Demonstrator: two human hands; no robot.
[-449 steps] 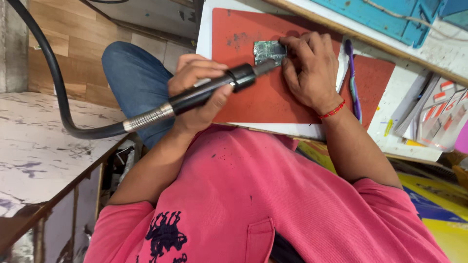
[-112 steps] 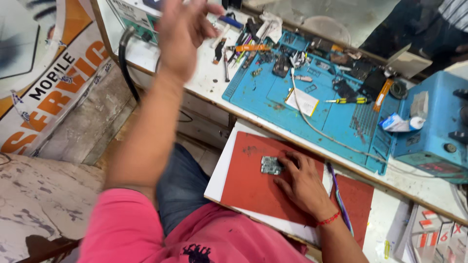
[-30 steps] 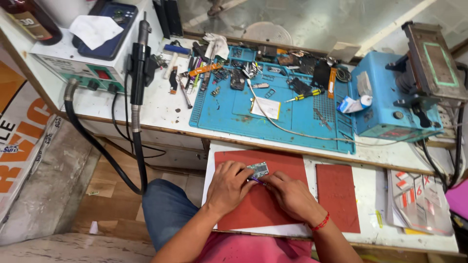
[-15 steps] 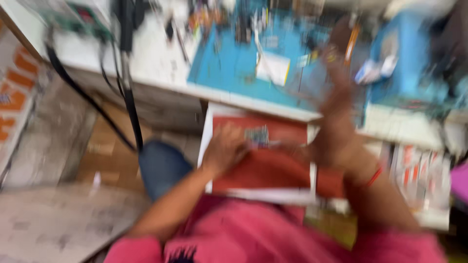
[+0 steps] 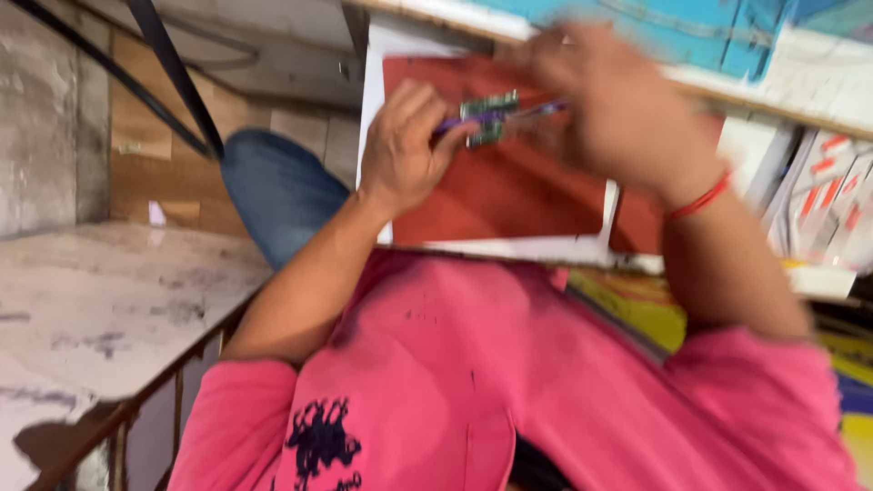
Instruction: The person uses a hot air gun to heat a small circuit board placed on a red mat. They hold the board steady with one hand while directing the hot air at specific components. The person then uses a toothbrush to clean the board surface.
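A small green circuit board (image 5: pixel 487 118) lies on a red mat (image 5: pixel 509 191) over a white board on my lap. My left hand (image 5: pixel 405 150) pinches the board's left edge. My right hand (image 5: pixel 611 109), motion-blurred and wearing a red thread bracelet, is just right of the board. It grips a thin purple tool (image 5: pixel 536 109) that crosses the board toward my left fingers. The tool's tip is blurred, and I cannot tell whether it touches the board.
Black cables (image 5: pixel 173 73) hang at upper left. A blue work mat (image 5: pixel 691 27) lies on the bench edge above. A second red mat (image 5: pixel 637 223) and printed packets (image 5: pixel 827 177) sit at right. My jeans knee (image 5: pixel 277 191) and a marble slab (image 5: pixel 109 300) are at left.
The view has dropped from the bench to my lap. My right hand came back from the bench side with the purple tool. My left hand stayed at the circuit board.
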